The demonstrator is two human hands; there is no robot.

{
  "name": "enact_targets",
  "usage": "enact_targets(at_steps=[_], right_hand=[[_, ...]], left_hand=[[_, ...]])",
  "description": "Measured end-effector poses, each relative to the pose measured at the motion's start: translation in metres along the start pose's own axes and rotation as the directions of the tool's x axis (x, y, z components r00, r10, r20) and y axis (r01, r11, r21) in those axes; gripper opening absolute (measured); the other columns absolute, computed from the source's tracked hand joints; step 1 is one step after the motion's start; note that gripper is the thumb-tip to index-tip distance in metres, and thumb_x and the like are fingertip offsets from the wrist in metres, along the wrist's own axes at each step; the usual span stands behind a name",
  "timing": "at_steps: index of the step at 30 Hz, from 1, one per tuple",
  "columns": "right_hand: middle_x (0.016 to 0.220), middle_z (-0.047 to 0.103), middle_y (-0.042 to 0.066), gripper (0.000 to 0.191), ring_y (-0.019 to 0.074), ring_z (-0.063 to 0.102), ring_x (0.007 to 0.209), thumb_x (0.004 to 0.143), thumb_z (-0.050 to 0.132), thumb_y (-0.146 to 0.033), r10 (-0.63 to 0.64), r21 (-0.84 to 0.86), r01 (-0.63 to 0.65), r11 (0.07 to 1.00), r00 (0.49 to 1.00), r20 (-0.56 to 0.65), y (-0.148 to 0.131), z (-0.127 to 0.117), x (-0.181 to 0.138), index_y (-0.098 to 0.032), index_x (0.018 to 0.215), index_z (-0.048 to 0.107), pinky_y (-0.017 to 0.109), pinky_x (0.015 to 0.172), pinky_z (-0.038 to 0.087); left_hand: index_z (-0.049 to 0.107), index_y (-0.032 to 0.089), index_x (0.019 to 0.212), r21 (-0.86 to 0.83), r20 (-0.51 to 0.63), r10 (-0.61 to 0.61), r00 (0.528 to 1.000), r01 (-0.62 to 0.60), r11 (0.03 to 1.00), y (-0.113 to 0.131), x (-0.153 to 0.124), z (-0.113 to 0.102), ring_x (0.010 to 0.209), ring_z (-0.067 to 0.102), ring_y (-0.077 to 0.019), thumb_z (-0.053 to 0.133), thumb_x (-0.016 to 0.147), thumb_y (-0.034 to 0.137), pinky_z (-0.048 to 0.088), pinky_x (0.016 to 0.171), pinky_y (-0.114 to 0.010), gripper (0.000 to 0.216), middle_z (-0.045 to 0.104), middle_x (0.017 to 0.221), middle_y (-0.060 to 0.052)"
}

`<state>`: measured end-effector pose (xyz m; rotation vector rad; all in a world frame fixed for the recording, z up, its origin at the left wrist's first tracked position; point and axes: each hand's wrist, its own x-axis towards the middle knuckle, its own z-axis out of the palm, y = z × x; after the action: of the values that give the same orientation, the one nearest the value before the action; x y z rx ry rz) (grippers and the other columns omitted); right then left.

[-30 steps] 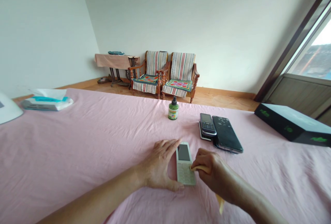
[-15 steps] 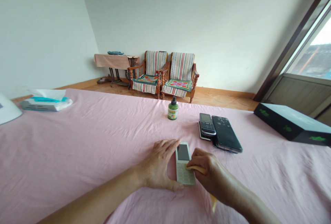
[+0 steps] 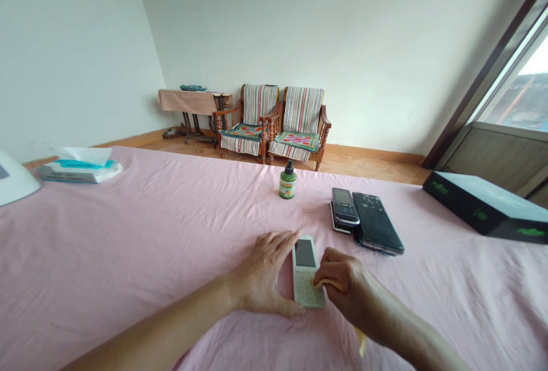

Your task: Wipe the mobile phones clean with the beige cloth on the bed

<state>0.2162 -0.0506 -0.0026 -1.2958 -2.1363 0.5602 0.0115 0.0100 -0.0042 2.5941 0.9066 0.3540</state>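
A white keypad phone (image 3: 305, 252) lies face up on the pink cloth. My left hand (image 3: 268, 277) braces it, fingertips at its top left corner and thumb at its bottom edge. Pinched in my right hand (image 3: 345, 282) is a yellow cloth (image 3: 327, 282), pressed on the right side of the keypad. A tail of that cloth hangs out below the hand; the rest is hidden in the fist.
Beyond my right hand lie a grey keypad phone (image 3: 345, 206) on another device and a dark smartphone (image 3: 377, 220), also stacked. A green spray bottle (image 3: 288, 182) stands behind. A black box (image 3: 483, 208) is right; a tissue pack (image 3: 81, 170) is left.
My right hand has slid the cloth a little to the right and down over the keypad. The left hand keeps its hold, and the whole view has shifted slightly.
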Motion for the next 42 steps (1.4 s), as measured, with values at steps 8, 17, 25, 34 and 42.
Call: enact_targets(at_steps=[8, 17, 25, 34, 42], right_hand=[[0.073, 0.055, 0.000, 0.037, 0.0077, 0.055, 0.065, 0.063, 0.042, 0.010, 0.036, 0.010, -0.037, 0.999, 0.998, 0.047, -0.0014, -0.0070, -0.0017, -0.017, 0.067, 0.068, 0.018, 0.057, 0.038], [0.073, 0.057, 0.000, 0.035, 0.0080, 0.056, 0.065, 0.067, 0.044, 0.008, 0.040, 0.030, -0.040, 0.999, 0.999, 0.015, -0.0012, -0.0023, -0.0018, -0.017, 0.068, 0.069, 0.018, 0.057, 0.038], [0.074, 0.058, 0.000, 0.034, 0.0079, 0.057, 0.065, 0.069, 0.045, 0.006, 0.051, 0.057, -0.052, 0.997, 0.999, 0.014, -0.0010, -0.0024, -0.0019, -0.017, 0.070, 0.070, 0.017, 0.057, 0.039], [0.073, 0.057, 0.001, 0.034, 0.0088, 0.057, 0.065, 0.069, 0.044, 0.005, 0.055, 0.044, -0.055, 0.998, 0.998, 0.011, -0.0020, -0.0033, -0.0022, -0.017, 0.069, 0.070, 0.018, 0.057, 0.039], [0.071, 0.058, 0.001, 0.036, 0.0098, 0.056, 0.064, 0.064, 0.042, 0.007, 0.064, 0.007, -0.064, 0.998, 0.998, 0.027, -0.0029, -0.0094, -0.0006, -0.016, 0.067, 0.069, 0.019, 0.057, 0.039]], left_hand=[[0.024, 0.013, 0.145, 0.003, -0.001, -0.003, 1.000, 0.003, 1.000, 0.0002, 0.0000, 0.0005, 0.134, 0.028, -0.0334, 0.076, 0.053, 0.062, 0.019, 0.112, -0.049, 0.116, 0.030, 0.149, -0.015], [0.024, 0.013, 0.145, 0.004, -0.002, -0.005, 1.000, 0.005, 1.000, 0.0020, -0.0002, -0.0006, 0.133, 0.030, -0.0328, 0.078, 0.052, 0.059, 0.021, 0.111, -0.047, 0.116, 0.032, 0.148, -0.015], [0.023, 0.014, 0.145, 0.005, -0.017, 0.012, 1.000, -0.011, 1.000, -0.0020, 0.0002, 0.0023, 0.133, 0.029, -0.0329, 0.077, 0.052, 0.060, 0.020, 0.111, -0.047, 0.118, 0.031, 0.149, -0.014], [0.024, 0.015, 0.145, -0.010, -0.010, 0.001, 1.000, -0.001, 1.000, 0.0010, 0.0000, -0.0004, 0.133, 0.030, -0.0343, 0.077, 0.053, 0.059, 0.021, 0.110, -0.049, 0.115, 0.032, 0.148, -0.015], [0.024, 0.018, 0.145, -0.025, -0.016, 0.007, 1.000, -0.007, 1.000, 0.0007, -0.0005, -0.0006, 0.133, 0.029, -0.0359, 0.076, 0.053, 0.062, 0.019, 0.110, -0.051, 0.115, 0.032, 0.149, -0.014]])
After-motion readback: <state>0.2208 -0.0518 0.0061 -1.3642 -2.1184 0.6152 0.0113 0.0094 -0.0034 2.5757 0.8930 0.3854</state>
